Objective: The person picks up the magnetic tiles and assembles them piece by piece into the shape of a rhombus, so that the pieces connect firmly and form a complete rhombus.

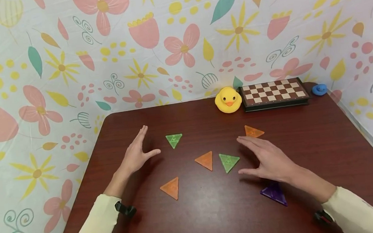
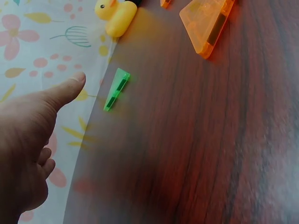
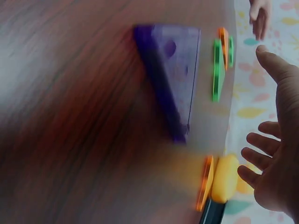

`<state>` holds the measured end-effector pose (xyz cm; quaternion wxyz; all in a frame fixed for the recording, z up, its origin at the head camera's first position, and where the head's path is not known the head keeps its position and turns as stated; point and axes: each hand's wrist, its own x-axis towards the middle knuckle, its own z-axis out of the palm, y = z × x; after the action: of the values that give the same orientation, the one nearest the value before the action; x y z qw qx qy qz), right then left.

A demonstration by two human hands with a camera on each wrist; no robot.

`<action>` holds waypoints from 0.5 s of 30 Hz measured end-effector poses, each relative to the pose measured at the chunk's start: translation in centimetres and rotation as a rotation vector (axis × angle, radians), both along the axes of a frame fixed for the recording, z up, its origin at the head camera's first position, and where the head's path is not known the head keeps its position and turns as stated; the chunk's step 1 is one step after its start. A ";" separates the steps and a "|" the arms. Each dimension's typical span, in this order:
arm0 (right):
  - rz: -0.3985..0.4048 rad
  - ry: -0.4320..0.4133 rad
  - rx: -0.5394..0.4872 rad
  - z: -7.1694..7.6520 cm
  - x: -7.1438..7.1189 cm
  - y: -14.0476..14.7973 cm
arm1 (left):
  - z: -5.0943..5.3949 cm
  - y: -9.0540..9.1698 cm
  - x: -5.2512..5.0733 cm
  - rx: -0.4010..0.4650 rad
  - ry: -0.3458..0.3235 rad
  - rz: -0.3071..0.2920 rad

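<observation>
Both hands hold nothing. Left hand [image 1: 136, 155]: fingers straight, thumb out to the right, raised above the table [image 1: 208, 221]. Right hand [image 1: 268, 157]: fingers extended and a bit spread, thumb apart, also raised. The palms roughly face each other, so my read is they frame the middle patch without crowding it.

Six flat triangles, none gripped. Left green triangle [image 1: 174, 140] is nearest the left hand, just right of its fingers. Middle orange triangle [image 1: 205, 161] and right green triangle [image 1: 229, 162] sit close between the hands, a small gap between them. Near orange triangle [image 1: 170, 188] is nearer and left. Far orange triangle [image 1: 253, 131] lies by the right fingertips; purple triangle [image 1: 274, 193] is partly hidden under the right wrist in the head view. Dark strips show along some triangle edges in the left wrist view, possibly magnets. The spacing probably keeps each one easy to pinch separately.

Yellow duck [image 1: 228, 100], checkered board [image 1: 274, 93] and blue duck [image 1: 319, 89] line the far edge, likely parked out of reach.

Edges: patterned cloth [image 1: 155, 56] hangs behind the far edge, limiting reach there. Left hand has the left table edge not far off. Best room: near middle, between the forearms. Tightest: around the right wrist, over purple.
</observation>
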<state>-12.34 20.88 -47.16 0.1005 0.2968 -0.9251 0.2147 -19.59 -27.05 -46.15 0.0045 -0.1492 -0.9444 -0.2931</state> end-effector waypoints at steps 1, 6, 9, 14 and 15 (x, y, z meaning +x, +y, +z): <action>0.008 -0.013 -0.010 -0.1 0.0 -0.4 | -0.1 0.2 -0.1 0.011 0.000 0.002; 0.041 -0.090 -0.057 -0.4 -0.2 -2.5 | -0.6 1.0 -0.8 0.068 -0.018 0.016; 0.056 -0.120 -0.085 -0.5 -0.4 -3.6 | -0.9 1.4 -1.2 0.097 -0.038 0.023; 0.071 -0.159 -0.128 -0.9 -0.6 -5.1 | -1.5 2.4 -1.6 0.144 -0.063 0.034; 0.072 -0.164 -0.132 -1.0 -0.7 -5.4 | -1.6 2.7 -1.7 0.151 -0.066 0.035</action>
<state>-13.03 15.45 -48.15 0.0362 0.3039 -0.9027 0.3023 -21.26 -24.39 -47.72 -0.0102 -0.1222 -0.9217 -0.3681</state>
